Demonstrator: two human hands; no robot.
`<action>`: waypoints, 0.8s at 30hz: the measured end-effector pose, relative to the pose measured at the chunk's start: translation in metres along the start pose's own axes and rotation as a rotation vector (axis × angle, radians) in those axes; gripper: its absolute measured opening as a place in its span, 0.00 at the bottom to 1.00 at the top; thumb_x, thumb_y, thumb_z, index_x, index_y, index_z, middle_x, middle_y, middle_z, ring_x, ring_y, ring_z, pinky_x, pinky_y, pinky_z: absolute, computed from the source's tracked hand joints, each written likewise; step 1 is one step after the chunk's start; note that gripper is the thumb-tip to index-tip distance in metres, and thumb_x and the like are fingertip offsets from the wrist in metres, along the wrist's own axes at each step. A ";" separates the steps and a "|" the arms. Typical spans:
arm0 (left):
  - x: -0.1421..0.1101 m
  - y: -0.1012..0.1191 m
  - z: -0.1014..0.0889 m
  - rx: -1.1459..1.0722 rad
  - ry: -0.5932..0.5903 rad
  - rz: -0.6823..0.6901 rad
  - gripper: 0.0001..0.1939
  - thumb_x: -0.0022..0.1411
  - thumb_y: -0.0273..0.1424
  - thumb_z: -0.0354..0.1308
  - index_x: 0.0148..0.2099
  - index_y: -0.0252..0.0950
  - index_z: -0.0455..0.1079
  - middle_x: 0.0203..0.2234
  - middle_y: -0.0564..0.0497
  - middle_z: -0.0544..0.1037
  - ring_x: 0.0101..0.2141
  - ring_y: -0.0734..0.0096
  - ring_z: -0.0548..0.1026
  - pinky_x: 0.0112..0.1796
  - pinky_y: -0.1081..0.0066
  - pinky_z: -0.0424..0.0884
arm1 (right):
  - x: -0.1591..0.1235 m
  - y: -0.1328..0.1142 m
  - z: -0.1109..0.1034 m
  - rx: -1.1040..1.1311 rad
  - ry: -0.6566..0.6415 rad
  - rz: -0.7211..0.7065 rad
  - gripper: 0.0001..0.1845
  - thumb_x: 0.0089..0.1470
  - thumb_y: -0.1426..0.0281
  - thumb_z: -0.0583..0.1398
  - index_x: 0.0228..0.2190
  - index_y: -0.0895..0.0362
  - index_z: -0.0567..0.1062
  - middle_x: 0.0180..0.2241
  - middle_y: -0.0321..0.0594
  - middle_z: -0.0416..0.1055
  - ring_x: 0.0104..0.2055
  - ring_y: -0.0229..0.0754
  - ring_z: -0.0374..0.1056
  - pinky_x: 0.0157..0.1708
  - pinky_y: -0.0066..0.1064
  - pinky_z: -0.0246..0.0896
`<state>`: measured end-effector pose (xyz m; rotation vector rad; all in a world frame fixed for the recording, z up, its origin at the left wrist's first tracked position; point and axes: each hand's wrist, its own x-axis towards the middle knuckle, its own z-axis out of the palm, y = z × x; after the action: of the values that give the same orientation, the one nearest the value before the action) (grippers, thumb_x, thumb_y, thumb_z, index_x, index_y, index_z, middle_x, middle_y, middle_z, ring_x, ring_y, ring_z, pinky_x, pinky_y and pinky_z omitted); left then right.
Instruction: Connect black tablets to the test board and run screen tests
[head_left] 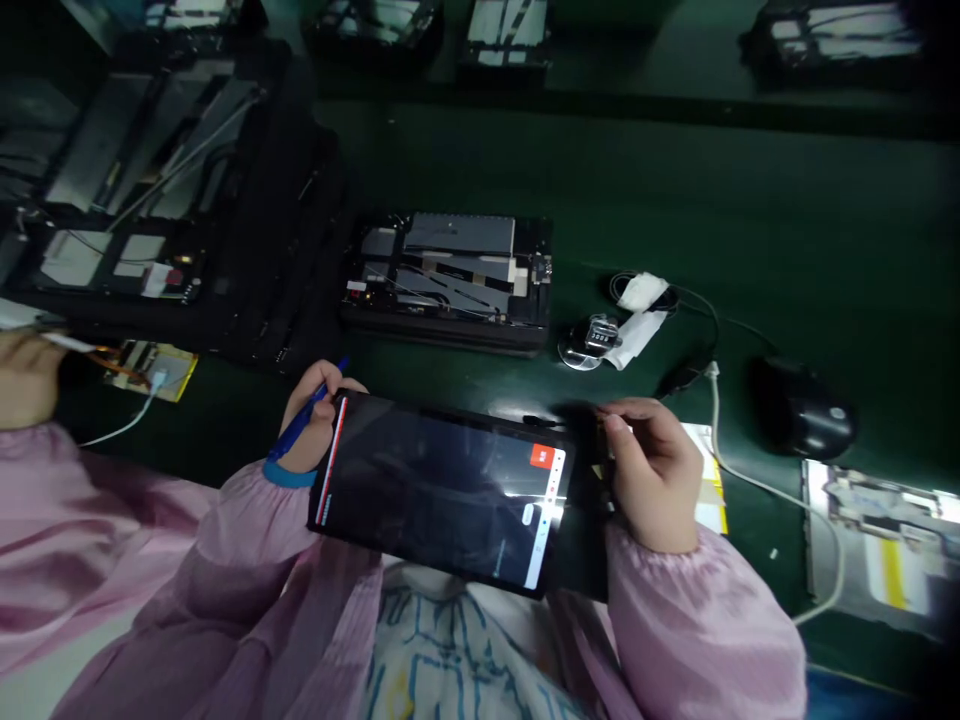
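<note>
Nearer me than the opened device (459, 235), the lit tablet (435, 480) has its left end, plus a blue pen (295, 430), in my left hand (315, 434). My right hand (656, 475) is narrow; I can't tell what it holds. I'd keep the pen off the glass.

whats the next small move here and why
Perhaps set the pen down on the table: the left hand grips it while also holding one end of the lit screen, and the right hand is pinched near the other end, so freeing those left fingers would likely steady the screen.
</note>
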<state>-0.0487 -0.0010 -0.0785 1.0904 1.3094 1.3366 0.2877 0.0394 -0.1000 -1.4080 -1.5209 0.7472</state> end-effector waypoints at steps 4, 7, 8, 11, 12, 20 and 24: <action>-0.001 0.002 0.003 -0.058 -0.015 -0.011 0.28 0.47 0.56 0.60 0.31 0.37 0.56 0.24 0.50 0.75 0.17 0.78 0.64 0.17 0.76 0.58 | -0.001 0.001 0.001 0.006 -0.019 -0.005 0.07 0.54 0.65 0.60 0.28 0.55 0.74 0.29 0.38 0.72 0.35 0.42 0.68 0.36 0.34 0.60; -0.002 0.002 0.004 -0.100 -0.022 -0.026 0.27 0.48 0.56 0.59 0.32 0.38 0.56 0.22 0.53 0.72 0.17 0.78 0.64 0.18 0.76 0.58 | -0.002 0.002 0.001 0.030 -0.019 0.023 0.07 0.53 0.65 0.60 0.28 0.55 0.74 0.29 0.38 0.72 0.34 0.41 0.68 0.35 0.34 0.60; -0.002 0.002 0.004 -0.101 -0.018 -0.030 0.28 0.48 0.56 0.59 0.32 0.38 0.56 0.22 0.54 0.72 0.17 0.78 0.63 0.18 0.77 0.58 | -0.002 0.002 0.001 0.038 -0.014 0.036 0.07 0.53 0.64 0.60 0.28 0.55 0.74 0.28 0.37 0.72 0.33 0.41 0.68 0.35 0.33 0.60; -0.001 0.001 0.003 -0.070 -0.010 -0.034 0.29 0.47 0.57 0.59 0.32 0.38 0.56 0.22 0.54 0.71 0.17 0.79 0.63 0.18 0.77 0.58 | -0.001 0.003 0.002 0.056 0.009 0.068 0.08 0.52 0.63 0.60 0.28 0.55 0.74 0.28 0.37 0.72 0.33 0.41 0.68 0.34 0.33 0.61; -0.001 0.000 0.002 -0.057 -0.009 -0.034 0.29 0.46 0.58 0.58 0.32 0.38 0.56 0.22 0.54 0.71 0.17 0.79 0.63 0.18 0.77 0.58 | -0.001 0.004 0.003 0.063 0.016 0.079 0.09 0.52 0.63 0.60 0.28 0.55 0.74 0.28 0.38 0.72 0.32 0.41 0.68 0.33 0.33 0.61; 0.002 -0.001 -0.002 0.003 0.026 -0.020 0.30 0.45 0.60 0.58 0.31 0.38 0.56 0.23 0.53 0.73 0.18 0.78 0.65 0.18 0.77 0.61 | 0.004 0.006 0.008 0.142 0.048 0.148 0.10 0.50 0.61 0.60 0.27 0.55 0.73 0.27 0.37 0.71 0.31 0.40 0.67 0.33 0.33 0.61; 0.004 0.000 -0.003 0.033 0.053 -0.017 0.31 0.43 0.61 0.58 0.29 0.38 0.57 0.22 0.52 0.73 0.18 0.76 0.65 0.18 0.75 0.62 | 0.007 0.005 0.010 0.155 0.036 0.133 0.11 0.51 0.61 0.59 0.26 0.56 0.72 0.26 0.36 0.70 0.30 0.40 0.67 0.32 0.32 0.60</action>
<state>-0.0523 0.0021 -0.0785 1.0706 1.3815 1.3435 0.2815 0.0489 -0.1072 -1.4078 -1.3224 0.8963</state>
